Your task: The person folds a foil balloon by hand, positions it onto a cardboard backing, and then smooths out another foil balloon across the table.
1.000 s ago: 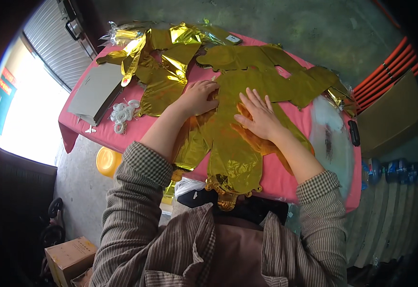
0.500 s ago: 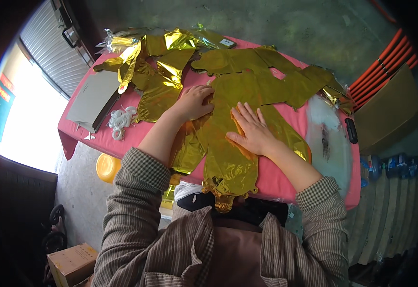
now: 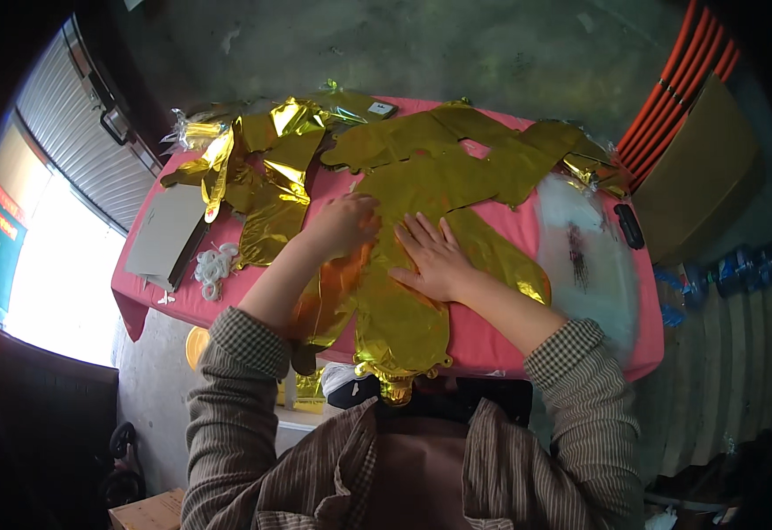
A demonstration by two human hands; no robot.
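A large gold foil sheet, shaped like a flat, uninflated balloon (image 3: pixel 412 190), lies spread over the table. My right hand (image 3: pixel 437 262) rests flat on its middle, fingers stretched and apart. Beside it, my left hand (image 3: pixel 343 228) is curled at the left edge of the foil; its fingertips are partly hidden and seem to pinch that edge. Below my left hand, a limb of the foil (image 3: pixel 328 300) shows an orange reflection. The gathered lower end (image 3: pixel 395 389) hangs over the near table edge. More crumpled gold foil (image 3: pixel 271 216) lies to the left.
A pink cloth (image 3: pixel 483 331) covers the table. At its left are a grey box (image 3: pixel 163 237) and white ribbon rolls (image 3: pixel 214 265). Clear plastic film (image 3: pixel 584 265) and a black object (image 3: pixel 629 227) lie at the right. Orange pipes (image 3: pixel 673 102) and cardboard (image 3: pixel 699 172) stand beyond.
The view has shifted, so the table sits slightly lower and further left. My left hand's fingers look more curled. My right hand stays flat on the foil.
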